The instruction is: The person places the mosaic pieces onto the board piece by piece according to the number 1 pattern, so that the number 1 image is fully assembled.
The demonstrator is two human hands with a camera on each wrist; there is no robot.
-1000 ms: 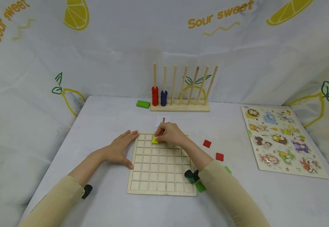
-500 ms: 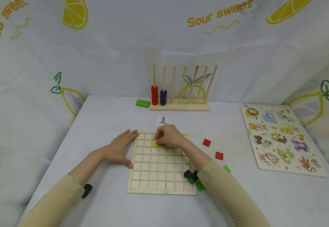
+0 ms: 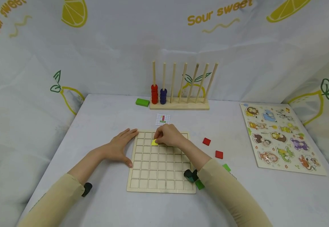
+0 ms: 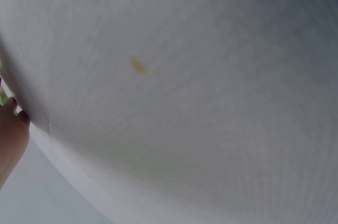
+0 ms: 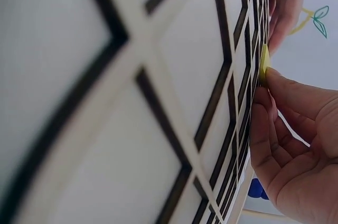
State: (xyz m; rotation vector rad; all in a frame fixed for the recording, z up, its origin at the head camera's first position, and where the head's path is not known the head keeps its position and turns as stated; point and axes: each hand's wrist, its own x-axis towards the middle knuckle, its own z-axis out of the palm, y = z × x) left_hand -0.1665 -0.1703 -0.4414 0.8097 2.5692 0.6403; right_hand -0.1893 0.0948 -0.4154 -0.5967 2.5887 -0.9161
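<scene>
A square wooden board (image 3: 153,165) with a grid of square recesses lies flat on the table. Near its far edge my right hand (image 3: 169,135) pinches a small yellow square tile (image 3: 154,142) at the board's surface. In the right wrist view the thumb touches the yellow tile (image 5: 263,68), with the other fingers curled beneath it. Whether the tile sits fully in a recess I cannot tell. Along the board's left edge my left hand (image 3: 116,148) rests with fingers spread, thumb and fingertips touching the edge. The left wrist view shows only part of that hand (image 4: 11,142).
Behind the board lies a small pattern card (image 3: 163,119), then a peg abacus (image 3: 179,106) and a green block (image 3: 142,102). To the right are red tiles (image 3: 206,141), green tiles (image 3: 199,184) partly hidden by the sleeve, and an animal puzzle board (image 3: 283,138).
My right hand has shifted the yellow tile slightly toward the person, away from the board's far edge. The left hand has stayed in place.
</scene>
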